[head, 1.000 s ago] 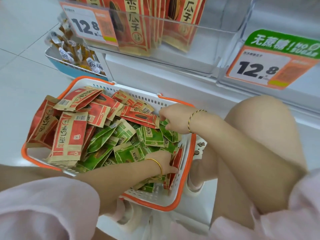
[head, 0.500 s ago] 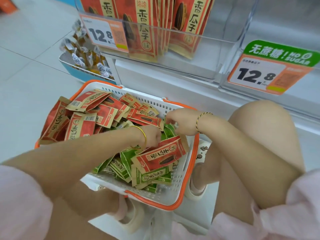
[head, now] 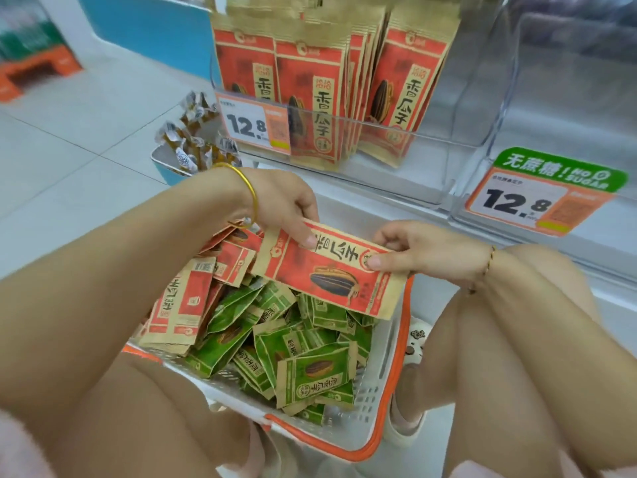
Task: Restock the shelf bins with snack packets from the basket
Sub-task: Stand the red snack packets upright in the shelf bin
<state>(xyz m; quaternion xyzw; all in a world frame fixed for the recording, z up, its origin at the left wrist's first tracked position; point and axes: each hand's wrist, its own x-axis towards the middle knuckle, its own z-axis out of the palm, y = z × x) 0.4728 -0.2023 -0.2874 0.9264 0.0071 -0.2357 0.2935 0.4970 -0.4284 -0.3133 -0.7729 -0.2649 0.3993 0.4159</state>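
Two hands hold one red seed packet (head: 331, 270) sideways over the far part of the basket (head: 389, 391). Left hand (head: 282, 205) pinches the packet's upper edge toward the left end: thumb (head: 308, 239) on the printed face, other fingers curled behind. Right hand (head: 424, 253) pinches the right end the same way, thumb on the face and fingers behind.

Packet print: large characters 香瓜子 and a dark striped sunflower seed. In the basket, green packets (head: 310, 370) are heaped in the middle and red packets (head: 186, 305) at the left.

Behind, a clear shelf bin (head: 396, 132) holds upright red packs (head: 310, 98) reading 洽洽 香瓜子, with a price tag (head: 253, 125) reading 12.8. The neighbouring clear bin (head: 568, 81) carries a green label (head: 558, 174) reading 无蔗糖! NO SUGAR and a second tag (head: 531, 205) reading 12.8.

Gold bangle (head: 250, 191) on the left wrist.
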